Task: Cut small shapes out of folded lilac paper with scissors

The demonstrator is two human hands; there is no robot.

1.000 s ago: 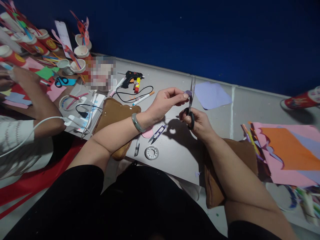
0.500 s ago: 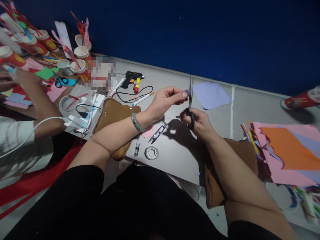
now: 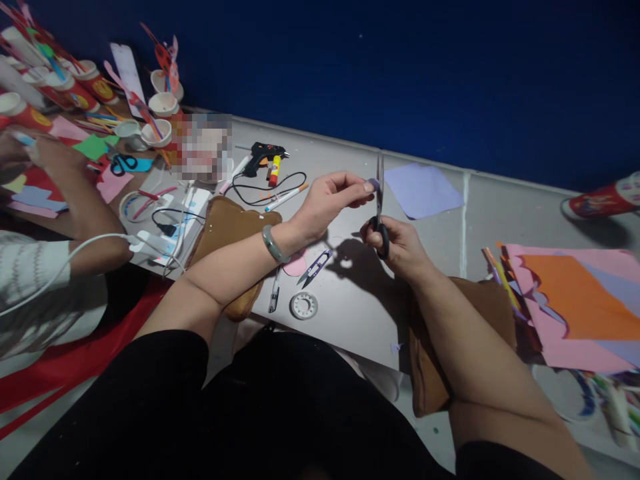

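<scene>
Between thumb and fingers, my left hand (image 3: 336, 201) pinches a small piece of purple paper (image 3: 374, 184) above the table. My right hand (image 3: 400, 245) grips black-handled scissors (image 3: 382, 233), their blades pointing away from me and right beside the paper piece. Whether the blades touch the paper I cannot tell. Behind the scissors lies a larger sheet of lilac paper (image 3: 425, 191). Under and near my left wrist are a pink paper circle (image 3: 296, 264), thread snips (image 3: 315, 269), a capped pen (image 3: 274, 293) and a white tape roll (image 3: 303, 306).
A black glue gun (image 3: 263, 157), glue stick (image 3: 275, 171) and marker (image 3: 287, 198) lie at the back. Brown cushions (image 3: 235, 230) sit under both forearms. Coloured sheets (image 3: 590, 293) and a red cup (image 3: 603, 200) are at right. A co-worker's arm (image 3: 83, 180) works at left.
My hands, the paper piece and the scissors have hardly moved; the blades look slightly closer together. At left, the co-worker's hands have shifted a little.
</scene>
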